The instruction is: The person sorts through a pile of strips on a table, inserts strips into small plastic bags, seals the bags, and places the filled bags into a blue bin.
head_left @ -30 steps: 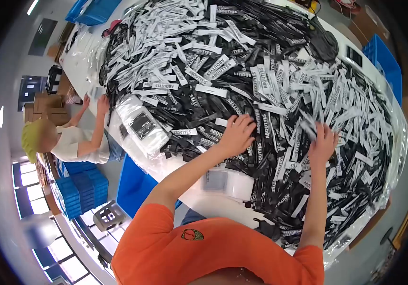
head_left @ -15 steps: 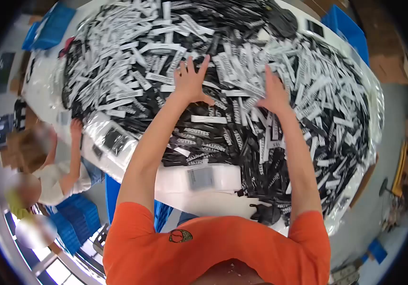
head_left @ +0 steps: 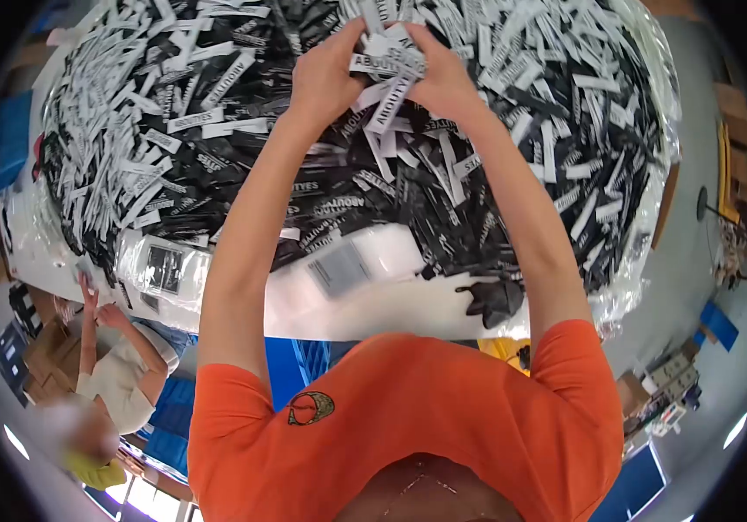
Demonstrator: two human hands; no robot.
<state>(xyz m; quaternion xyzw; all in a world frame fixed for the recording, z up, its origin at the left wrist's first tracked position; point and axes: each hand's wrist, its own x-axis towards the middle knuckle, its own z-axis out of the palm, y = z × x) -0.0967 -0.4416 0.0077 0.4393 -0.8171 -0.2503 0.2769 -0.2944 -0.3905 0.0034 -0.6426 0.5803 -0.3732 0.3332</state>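
Observation:
At the top of the pile, my left hand (head_left: pixel 328 76) and my right hand (head_left: pixel 445 85) are closed round a bunch of white printed strips (head_left: pixel 391 103) held between them. Black lettering reading "ABOUTYES" shows on several of these. Some strips stick out below the palms. Part of the fingers is hidden behind the bunch. Under and around both hands spreads a large heap of black strips (head_left: pixel 321 196) with white lettering, mixed with more white ones.
A clear plastic bag with a grey label (head_left: pixel 338 268) lies along the near table edge, with another labelled bag (head_left: pixel 164 268) to its left. A dark crumpled item (head_left: pixel 493 302) sits near the right arm. At the left, another person (head_left: pixel 125 370) reaches to the table.
Both hands have moved farther up and toward each other, from spread fingers over the heap to closing on a bunch of white strips. The camera view has shifted; the near bag is tilted.

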